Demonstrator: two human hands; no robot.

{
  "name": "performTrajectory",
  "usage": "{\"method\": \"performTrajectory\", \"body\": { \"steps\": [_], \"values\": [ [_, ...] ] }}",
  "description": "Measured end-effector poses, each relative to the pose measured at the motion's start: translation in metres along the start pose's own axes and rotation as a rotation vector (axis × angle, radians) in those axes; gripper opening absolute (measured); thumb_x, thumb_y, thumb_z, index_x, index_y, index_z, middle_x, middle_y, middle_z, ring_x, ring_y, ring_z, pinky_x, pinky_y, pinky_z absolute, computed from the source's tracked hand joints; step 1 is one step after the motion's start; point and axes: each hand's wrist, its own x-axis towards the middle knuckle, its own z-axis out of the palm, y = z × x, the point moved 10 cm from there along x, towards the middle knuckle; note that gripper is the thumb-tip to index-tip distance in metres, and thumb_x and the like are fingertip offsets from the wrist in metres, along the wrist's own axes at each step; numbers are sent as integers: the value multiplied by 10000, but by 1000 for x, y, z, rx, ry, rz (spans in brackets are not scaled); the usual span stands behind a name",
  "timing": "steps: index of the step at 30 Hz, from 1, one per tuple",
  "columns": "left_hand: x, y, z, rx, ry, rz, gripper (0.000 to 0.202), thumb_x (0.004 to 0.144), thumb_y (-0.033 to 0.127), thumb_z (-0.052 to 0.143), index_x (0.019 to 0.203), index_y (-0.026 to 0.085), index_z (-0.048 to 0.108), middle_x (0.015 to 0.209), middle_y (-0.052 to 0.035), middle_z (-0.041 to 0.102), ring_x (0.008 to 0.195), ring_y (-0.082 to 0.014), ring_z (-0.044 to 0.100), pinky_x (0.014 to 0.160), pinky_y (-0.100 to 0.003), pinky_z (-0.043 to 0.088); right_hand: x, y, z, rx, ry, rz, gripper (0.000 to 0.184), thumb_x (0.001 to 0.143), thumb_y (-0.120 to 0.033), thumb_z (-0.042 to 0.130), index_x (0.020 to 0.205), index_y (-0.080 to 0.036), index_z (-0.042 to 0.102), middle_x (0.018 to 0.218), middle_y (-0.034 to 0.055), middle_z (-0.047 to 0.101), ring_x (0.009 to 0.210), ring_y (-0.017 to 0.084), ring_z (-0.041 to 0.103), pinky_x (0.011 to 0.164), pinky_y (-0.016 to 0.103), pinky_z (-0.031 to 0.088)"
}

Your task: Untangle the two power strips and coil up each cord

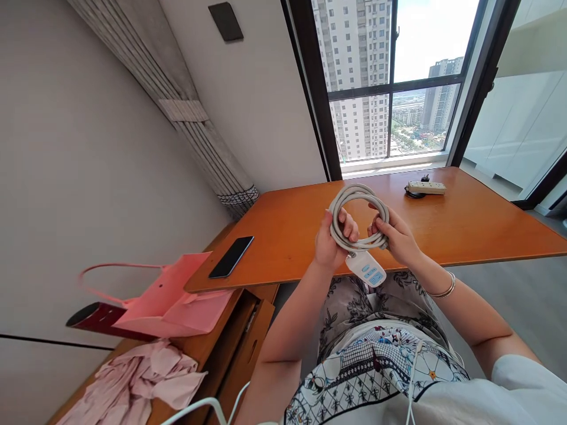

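A pale grey power strip cord (359,190), wound into a loop of several turns, is held up above the near edge of the wooden table. My left hand (333,243) is closed around the left side of the coil. On the right side, my right hand (397,236) grips the turns between thumb and fingers. From the bottom of the loop hangs a white power strip (367,269) with light blue sockets, tilted and just past the table's near edge. The cord's plug end cannot be made out.
On the wooden table (283,230) lie a black phone (231,257) at the left and a second power strip (426,188) with a black cord at the far right. A pink bag (177,295) and a crumpled pink cloth (146,378) rest on a lower cabinet to the left.
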Motion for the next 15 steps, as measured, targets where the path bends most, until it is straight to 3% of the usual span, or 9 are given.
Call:
{"method": "performTrajectory", "body": {
  "steps": [3,8,11,15],
  "values": [
    [1,-3,-3,45,-7,-65,410,993,443,453,686,177,507,571,4,509,489,-107,530,505,-219,445,0,1,-7,-28,26,21,481,840,-480,651,1228,-227,521,717,-31,524,630,136,521,535,269,415],
    [6,-3,-8,135,-25,-196,200,893,288,476,861,145,612,664,-30,609,486,-139,575,473,-257,455,3,2,-14,-98,-3,95,473,835,-436,629,1228,-195,523,708,-38,536,602,120,505,493,244,368],
    [11,-2,-8,193,-28,-222,173,870,266,483,902,144,602,661,-21,617,431,-122,535,433,-243,419,4,0,-17,-181,-53,112,489,851,-427,613,1260,-178,514,713,-37,546,586,113,499,489,237,369],
    [16,6,-9,287,6,-108,289,904,369,600,1106,163,608,642,17,617,357,-48,398,399,-179,311,0,-6,-15,-330,-159,94,472,894,-396,581,1304,-171,515,723,-31,546,577,108,475,490,234,370]
  ]
}}
